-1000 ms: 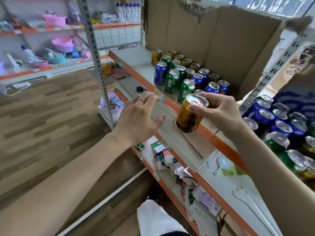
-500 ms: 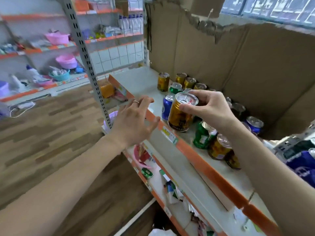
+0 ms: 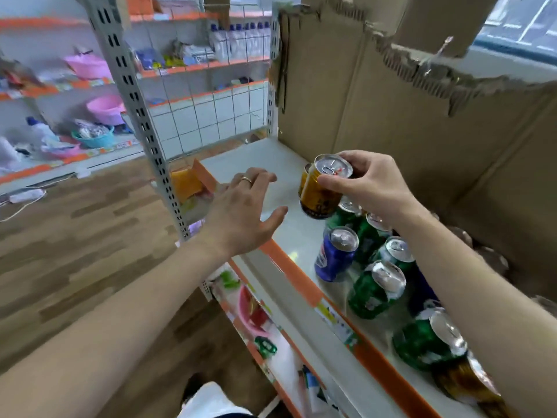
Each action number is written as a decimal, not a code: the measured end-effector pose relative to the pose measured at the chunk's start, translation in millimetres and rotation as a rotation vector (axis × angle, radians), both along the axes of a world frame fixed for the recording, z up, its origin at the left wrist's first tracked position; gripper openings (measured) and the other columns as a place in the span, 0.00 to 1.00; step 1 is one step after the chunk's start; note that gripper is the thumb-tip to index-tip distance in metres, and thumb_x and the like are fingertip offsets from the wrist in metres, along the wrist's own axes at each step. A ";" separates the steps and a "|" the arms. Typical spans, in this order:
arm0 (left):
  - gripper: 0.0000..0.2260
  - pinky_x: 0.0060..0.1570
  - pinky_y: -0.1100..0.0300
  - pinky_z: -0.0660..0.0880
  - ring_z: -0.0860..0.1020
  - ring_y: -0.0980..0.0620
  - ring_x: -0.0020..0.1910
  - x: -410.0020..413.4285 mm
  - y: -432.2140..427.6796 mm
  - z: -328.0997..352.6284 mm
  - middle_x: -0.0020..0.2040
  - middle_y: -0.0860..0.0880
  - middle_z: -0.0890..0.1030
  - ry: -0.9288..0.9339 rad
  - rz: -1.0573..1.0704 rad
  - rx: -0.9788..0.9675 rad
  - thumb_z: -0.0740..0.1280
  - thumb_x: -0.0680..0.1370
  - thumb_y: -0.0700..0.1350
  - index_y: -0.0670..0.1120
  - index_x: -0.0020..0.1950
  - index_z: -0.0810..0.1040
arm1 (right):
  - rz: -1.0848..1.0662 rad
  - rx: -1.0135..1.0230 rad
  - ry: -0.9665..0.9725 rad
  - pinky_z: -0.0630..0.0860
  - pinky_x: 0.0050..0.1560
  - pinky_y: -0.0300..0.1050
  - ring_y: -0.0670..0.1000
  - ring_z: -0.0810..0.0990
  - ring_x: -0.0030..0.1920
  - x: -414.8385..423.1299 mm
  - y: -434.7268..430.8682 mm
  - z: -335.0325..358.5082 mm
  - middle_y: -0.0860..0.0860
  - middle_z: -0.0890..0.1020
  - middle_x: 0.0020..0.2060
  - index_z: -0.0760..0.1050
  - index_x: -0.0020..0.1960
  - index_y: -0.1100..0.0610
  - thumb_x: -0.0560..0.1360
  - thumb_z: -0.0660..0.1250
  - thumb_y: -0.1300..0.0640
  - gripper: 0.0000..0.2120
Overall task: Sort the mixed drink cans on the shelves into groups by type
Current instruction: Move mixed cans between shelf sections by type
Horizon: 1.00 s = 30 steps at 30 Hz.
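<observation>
My right hand (image 3: 370, 182) grips a gold can (image 3: 321, 188) by its top, tilted, just above the white shelf (image 3: 259, 164). Another gold can is partly hidden behind it. My left hand (image 3: 241, 209) hovers open over the shelf's left part, fingers spread, a ring on one finger, holding nothing. Below the held can stand a blue can (image 3: 336, 254) and several green cans (image 3: 376, 291), with a brown can (image 3: 464, 381) at the lower right, partly under my right forearm.
Torn cardboard (image 3: 407, 110) walls the back of the shelf. An orange strip (image 3: 301, 285) edges its front. A perforated grey upright (image 3: 144, 116) stands at the left end. A lower shelf (image 3: 271, 342) holds packets and a pink bowl. Behind are shelves with pink basins (image 3: 105, 107).
My right hand has carried the gold can further left along the shelf, towards the bare left end. My left hand moved along, staying open. The view has swung left.
</observation>
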State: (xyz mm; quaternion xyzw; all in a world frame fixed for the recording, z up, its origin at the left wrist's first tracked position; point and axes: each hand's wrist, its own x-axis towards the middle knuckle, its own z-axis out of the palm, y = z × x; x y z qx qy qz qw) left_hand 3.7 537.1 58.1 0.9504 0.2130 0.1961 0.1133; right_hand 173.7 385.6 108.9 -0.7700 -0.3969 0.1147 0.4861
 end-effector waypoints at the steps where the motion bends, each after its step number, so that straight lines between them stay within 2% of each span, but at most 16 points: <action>1: 0.25 0.61 0.47 0.68 0.71 0.45 0.67 7.5 12.7 -3.7 0.68 0.49 0.71 0.004 -0.018 0.001 0.62 0.78 0.60 0.47 0.70 0.69 | -0.027 -0.015 -0.004 0.82 0.52 0.45 0.49 0.85 0.47 4.8 10.5 -5.6 0.50 0.87 0.45 0.82 0.52 0.56 0.68 0.80 0.54 0.14; 3: 0.27 0.60 0.47 0.69 0.72 0.45 0.65 22.5 37.0 -10.7 0.68 0.48 0.72 0.022 -0.069 0.006 0.60 0.76 0.61 0.47 0.70 0.70 | -0.078 -0.043 -0.013 0.81 0.54 0.51 0.52 0.85 0.49 14.2 31.2 -17.9 0.49 0.86 0.45 0.82 0.51 0.57 0.67 0.80 0.52 0.16; 6: 0.25 0.60 0.48 0.67 0.71 0.45 0.66 43.0 72.5 -18.5 0.69 0.48 0.71 0.038 -0.158 0.006 0.63 0.78 0.59 0.46 0.70 0.69 | -0.136 -0.102 -0.048 0.80 0.55 0.52 0.52 0.84 0.50 25.1 60.4 -34.0 0.48 0.86 0.45 0.82 0.49 0.57 0.66 0.80 0.47 0.18; 8: 0.25 0.60 0.49 0.67 0.70 0.45 0.67 55.3 95.8 -22.1 0.69 0.48 0.71 0.042 -0.219 0.020 0.65 0.79 0.58 0.46 0.71 0.69 | -0.179 -0.155 -0.056 0.81 0.52 0.43 0.49 0.84 0.48 29.0 75.9 -43.7 0.48 0.86 0.45 0.83 0.52 0.56 0.66 0.80 0.48 0.19; 10: 0.25 0.60 0.49 0.67 0.70 0.45 0.66 67.6 116.3 -25.9 0.68 0.48 0.71 0.053 -0.280 0.034 0.65 0.79 0.58 0.46 0.71 0.69 | -0.224 -0.213 -0.064 0.78 0.44 0.33 0.47 0.84 0.48 32.4 88.6 -54.0 0.48 0.85 0.46 0.82 0.54 0.56 0.66 0.80 0.48 0.20; 14: 0.25 0.59 0.47 0.69 0.72 0.43 0.65 87.1 145.9 -37.6 0.67 0.46 0.73 0.063 -0.372 0.033 0.65 0.78 0.58 0.45 0.70 0.70 | -0.303 -0.313 -0.073 0.70 0.38 0.23 0.47 0.82 0.48 35.9 108.2 -73.1 0.49 0.84 0.48 0.80 0.58 0.55 0.65 0.80 0.47 0.25; 16: 0.25 0.59 0.47 0.68 0.72 0.43 0.65 94.3 155.9 -43.6 0.68 0.46 0.72 0.068 -0.415 0.016 0.65 0.78 0.58 0.45 0.70 0.70 | -0.343 -0.383 -0.069 0.71 0.38 0.25 0.47 0.81 0.48 34.6 116.2 -79.5 0.49 0.83 0.48 0.78 0.59 0.55 0.65 0.79 0.48 0.25; 19: 0.25 0.62 0.48 0.66 0.69 0.45 0.67 101.8 166.3 -51.0 0.70 0.47 0.70 0.078 -0.465 -0.015 0.65 0.79 0.58 0.45 0.71 0.69 | -0.380 -0.472 -0.041 0.78 0.47 0.38 0.48 0.81 0.49 30.4 124.5 -86.2 0.50 0.82 0.49 0.75 0.62 0.56 0.66 0.78 0.49 0.28; 21: 0.25 0.62 0.48 0.66 0.69 0.45 0.67 104.7 170.2 -55.4 0.70 0.47 0.70 0.073 -0.497 -0.030 0.65 0.79 0.58 0.46 0.71 0.69 | -0.399 -0.535 -0.008 0.79 0.52 0.45 0.49 0.80 0.50 29.5 126.7 -90.7 0.50 0.81 0.51 0.72 0.64 0.56 0.66 0.77 0.48 0.29; 27: 0.25 0.62 0.49 0.67 0.69 0.46 0.68 110.8 178.2 -60.0 0.71 0.48 0.70 0.100 -0.583 -0.062 0.64 0.79 0.58 0.47 0.72 0.68 | -0.501 -0.612 0.050 0.77 0.53 0.49 0.52 0.78 0.52 27.3 129.2 -98.2 0.51 0.79 0.54 0.68 0.64 0.53 0.68 0.75 0.46 0.29; 30: 0.25 0.62 0.49 0.68 0.69 0.46 0.69 114.6 178.4 -57.8 0.71 0.48 0.70 0.091 -0.621 -0.077 0.64 0.79 0.58 0.47 0.72 0.68 | -0.488 -0.630 0.079 0.77 0.56 0.49 0.51 0.78 0.54 22.5 129.4 -94.6 0.52 0.79 0.59 0.66 0.68 0.52 0.70 0.73 0.45 0.31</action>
